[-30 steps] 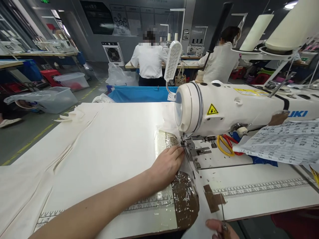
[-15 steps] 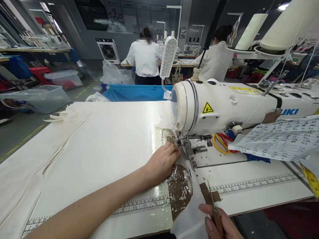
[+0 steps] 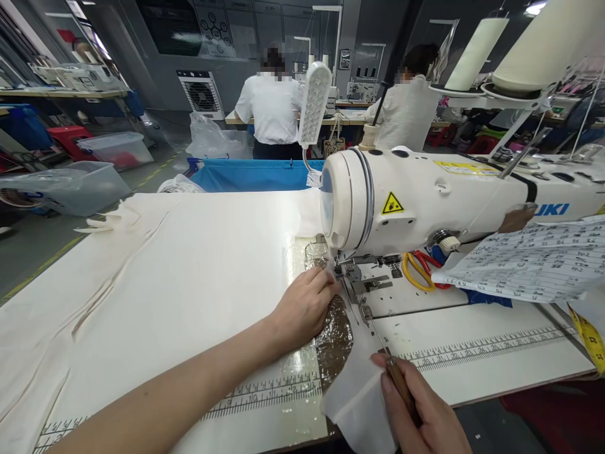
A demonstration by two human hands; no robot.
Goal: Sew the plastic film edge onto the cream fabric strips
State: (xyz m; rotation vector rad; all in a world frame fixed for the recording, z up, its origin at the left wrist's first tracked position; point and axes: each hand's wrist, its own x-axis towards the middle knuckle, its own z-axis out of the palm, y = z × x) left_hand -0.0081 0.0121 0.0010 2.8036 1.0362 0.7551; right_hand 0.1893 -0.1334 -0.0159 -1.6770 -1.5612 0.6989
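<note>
Our left hand (image 3: 305, 306) seemingly steadies thin white cloth (image 3: 360, 398), its fingers pinching or pressing, we cannot tell; our right hand (image 3: 420, 403) clasps a brown wooden-handled metal awl (image 3: 398, 380), apparently for control.

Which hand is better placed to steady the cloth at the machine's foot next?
Probably your left hand: it lies close beside the sewing machine's foot, while the right hand, nearer you, holds a pointed tool.

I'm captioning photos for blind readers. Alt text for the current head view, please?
Left hand on white fabric beside a sewing machine; right hand holding a thin, brown-handled tool. Two people in light tops are beyond.
</note>
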